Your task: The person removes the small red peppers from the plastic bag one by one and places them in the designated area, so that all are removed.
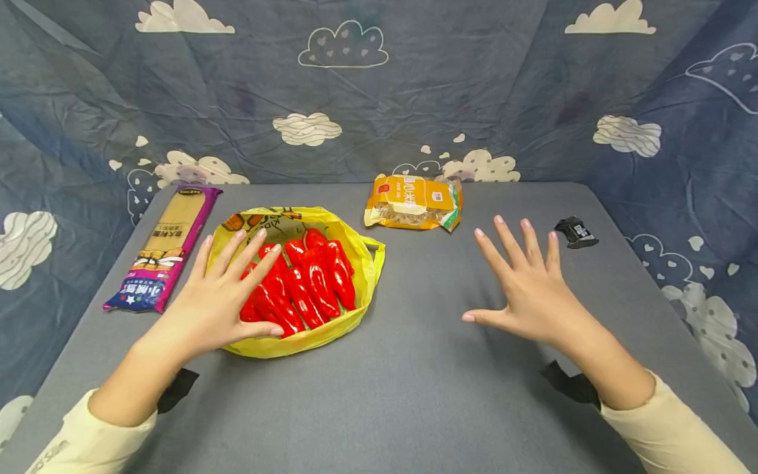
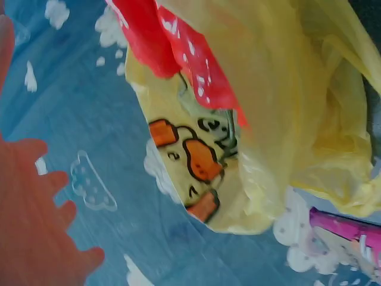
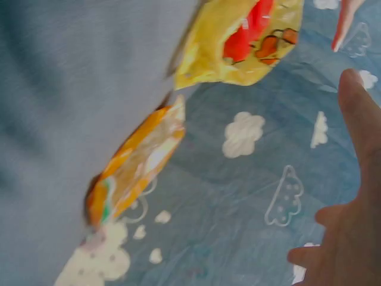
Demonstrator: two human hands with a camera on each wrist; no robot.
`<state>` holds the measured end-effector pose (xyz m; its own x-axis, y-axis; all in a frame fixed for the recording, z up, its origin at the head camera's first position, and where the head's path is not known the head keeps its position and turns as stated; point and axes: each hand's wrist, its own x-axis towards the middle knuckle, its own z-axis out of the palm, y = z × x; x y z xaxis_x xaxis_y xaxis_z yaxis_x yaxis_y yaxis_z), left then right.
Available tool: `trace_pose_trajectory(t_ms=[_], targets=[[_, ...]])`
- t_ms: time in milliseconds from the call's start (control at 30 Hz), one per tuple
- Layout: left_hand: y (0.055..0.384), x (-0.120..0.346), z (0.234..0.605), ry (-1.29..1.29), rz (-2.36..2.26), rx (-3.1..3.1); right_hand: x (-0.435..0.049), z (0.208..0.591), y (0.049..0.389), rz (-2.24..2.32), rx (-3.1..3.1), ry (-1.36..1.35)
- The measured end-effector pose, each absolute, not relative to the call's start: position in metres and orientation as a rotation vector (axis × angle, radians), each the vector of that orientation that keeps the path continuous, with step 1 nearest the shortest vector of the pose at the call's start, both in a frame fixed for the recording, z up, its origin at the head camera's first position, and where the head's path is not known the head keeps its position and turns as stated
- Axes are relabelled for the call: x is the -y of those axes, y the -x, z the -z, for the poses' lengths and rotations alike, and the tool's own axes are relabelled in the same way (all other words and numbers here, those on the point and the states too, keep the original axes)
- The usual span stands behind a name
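My left hand (image 1: pixel 216 299) hovers with spread fingers over the left side of a yellow plastic bag (image 1: pixel 349 322), holding nothing. Inside the bag's wide mouth lie several shiny red peppers (image 1: pixel 320 280). In the left wrist view the bag (image 2: pixel 250 202) stands beside the hand (image 2: pixel 36 220), its printed side showing. My right hand (image 1: pixel 527 289) is spread above the right part of the table with nothing in it. Nearest to it are a small black packet (image 1: pixel 576 232) and an orange bag of grain-like food (image 1: pixel 414 203), which the right wrist view also shows.
A long purple packet of spaghetti (image 1: pixel 162 247) lies along the table's left side, left of the yellow bag. The grey table (image 1: pixel 408 395) ends at a dark blue cloth (image 1: pixel 462 85) with cloud prints, hanging at the back and sides.
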<state>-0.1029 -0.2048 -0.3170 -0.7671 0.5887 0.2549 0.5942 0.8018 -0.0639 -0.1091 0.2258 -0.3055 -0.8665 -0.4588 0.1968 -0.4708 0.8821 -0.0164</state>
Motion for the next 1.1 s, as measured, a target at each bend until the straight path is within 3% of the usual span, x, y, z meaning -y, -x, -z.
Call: trace_pose_trajectory(t_ms=[300, 567, 1100], targets=[[0.095, 0.224, 0.330, 0.735, 0.257, 2.658, -0.179, 0.311, 0.124, -0.515, 2.516, -1.011], [0.083, 0.242, 0.354, 0.372, 0.582, 2.669, -0.132, 0.338, 0.142, -0.896, 2.384, -1.178], [0.081, 0.267, 0.384, 0.173, 1.356, 2.673, -0.079, 0.391, 0.171, -1.507, 2.628, -1.014]])
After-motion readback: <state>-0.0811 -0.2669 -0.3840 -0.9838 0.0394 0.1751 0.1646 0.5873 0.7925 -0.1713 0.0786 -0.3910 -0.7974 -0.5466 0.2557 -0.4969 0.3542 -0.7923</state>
